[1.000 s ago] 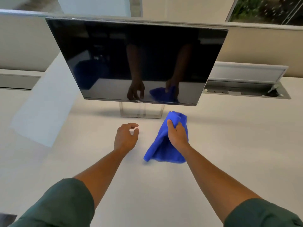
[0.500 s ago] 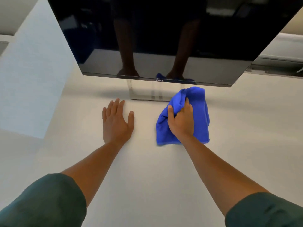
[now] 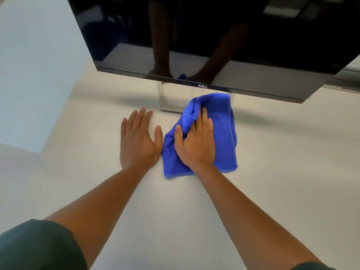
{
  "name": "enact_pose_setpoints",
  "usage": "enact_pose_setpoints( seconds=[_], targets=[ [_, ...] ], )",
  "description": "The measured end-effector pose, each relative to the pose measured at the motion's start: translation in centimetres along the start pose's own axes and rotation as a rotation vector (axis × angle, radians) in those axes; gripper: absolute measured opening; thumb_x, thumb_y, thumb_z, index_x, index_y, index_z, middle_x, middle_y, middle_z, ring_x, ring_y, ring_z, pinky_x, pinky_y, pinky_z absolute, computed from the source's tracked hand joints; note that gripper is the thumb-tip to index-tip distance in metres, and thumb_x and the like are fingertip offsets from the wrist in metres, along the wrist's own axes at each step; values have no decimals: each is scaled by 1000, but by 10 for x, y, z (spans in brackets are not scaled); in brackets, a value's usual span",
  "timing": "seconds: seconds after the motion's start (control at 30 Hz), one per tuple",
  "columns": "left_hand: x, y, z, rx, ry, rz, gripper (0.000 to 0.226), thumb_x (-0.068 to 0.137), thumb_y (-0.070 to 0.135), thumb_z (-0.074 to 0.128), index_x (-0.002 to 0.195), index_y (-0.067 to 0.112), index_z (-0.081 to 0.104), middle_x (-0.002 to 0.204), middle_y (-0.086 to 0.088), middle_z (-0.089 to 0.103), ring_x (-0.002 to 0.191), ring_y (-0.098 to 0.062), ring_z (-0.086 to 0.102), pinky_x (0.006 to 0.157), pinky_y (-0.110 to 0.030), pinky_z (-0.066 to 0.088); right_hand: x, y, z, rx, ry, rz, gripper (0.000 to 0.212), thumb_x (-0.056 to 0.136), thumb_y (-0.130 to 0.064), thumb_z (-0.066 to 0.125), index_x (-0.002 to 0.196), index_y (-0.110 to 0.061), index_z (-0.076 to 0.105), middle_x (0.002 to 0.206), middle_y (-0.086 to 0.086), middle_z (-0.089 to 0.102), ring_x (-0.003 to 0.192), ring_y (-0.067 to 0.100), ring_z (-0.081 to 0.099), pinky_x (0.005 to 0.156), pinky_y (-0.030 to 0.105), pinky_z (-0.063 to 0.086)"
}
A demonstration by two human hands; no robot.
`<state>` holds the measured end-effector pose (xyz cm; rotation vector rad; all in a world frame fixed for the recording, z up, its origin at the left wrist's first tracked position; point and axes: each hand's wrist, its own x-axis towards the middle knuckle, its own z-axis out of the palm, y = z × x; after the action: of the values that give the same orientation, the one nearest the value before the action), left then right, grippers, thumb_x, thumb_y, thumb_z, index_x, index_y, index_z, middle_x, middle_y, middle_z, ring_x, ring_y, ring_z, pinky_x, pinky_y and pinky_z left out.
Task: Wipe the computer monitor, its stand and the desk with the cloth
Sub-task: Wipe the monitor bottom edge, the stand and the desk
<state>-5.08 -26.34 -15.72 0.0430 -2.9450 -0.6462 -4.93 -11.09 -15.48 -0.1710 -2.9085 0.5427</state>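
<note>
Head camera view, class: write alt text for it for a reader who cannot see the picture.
A person's right hand presses a blue cloth onto a pale desk, thumb pinching a fold, just before a dark monitor and its stand. The left hand lies flat on the desk beside the cloth.

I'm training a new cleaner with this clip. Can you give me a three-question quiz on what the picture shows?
1. True or false: the left hand lies flat on the desk with straight fingers.
2. Which hand presses the blue cloth? A) left B) right C) both
3. Fill in: the far end of the cloth lies in front of the monitor's ____.

Key:
1. True; it holds nothing.
2. B; the right hand rests on the cloth, with a fold bunched between thumb and fingers.
3. Stand, under the lower edge of the monitor.
</note>
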Motion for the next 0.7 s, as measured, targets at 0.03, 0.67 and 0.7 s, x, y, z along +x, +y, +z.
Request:
enact_pose_setpoints(
  seconds=[0.03, 0.67, 0.7],
  targets=[
    [0, 0, 0, 8, 0, -2, 54, 99, 44, 38, 148, 20, 42, 158, 1, 35, 149, -19, 23, 124, -37, 9, -1, 3, -2, 46, 33, 40, 69, 96, -47, 34, 151, -7, 23, 157, 10, 25, 144, 23, 23, 120, 40, 19],
    [-3, 6, 0, 49, 13, -7, 53, 100, 41, 39, 149, 21, 41, 159, 2, 34, 149, -17, 22, 124, -39, 9, 9, 5, -2, -127, -64, -161, 85, 89, -70, 18, 152, -13, 22, 161, 11, 12, 149, 25, 4, 121, 43, 6],
    [-3, 6, 0, 38, 14, -8, 51, 101, 38, 38, 149, 21, 41, 159, 2, 34, 149, -16, 22, 124, -39, 9, 9, -2, 2, -123, -76, -201, 83, 89, -69, 17, 152, -15, 23, 161, 10, 11, 149, 25, 4, 121, 43, 5]
  ],
)
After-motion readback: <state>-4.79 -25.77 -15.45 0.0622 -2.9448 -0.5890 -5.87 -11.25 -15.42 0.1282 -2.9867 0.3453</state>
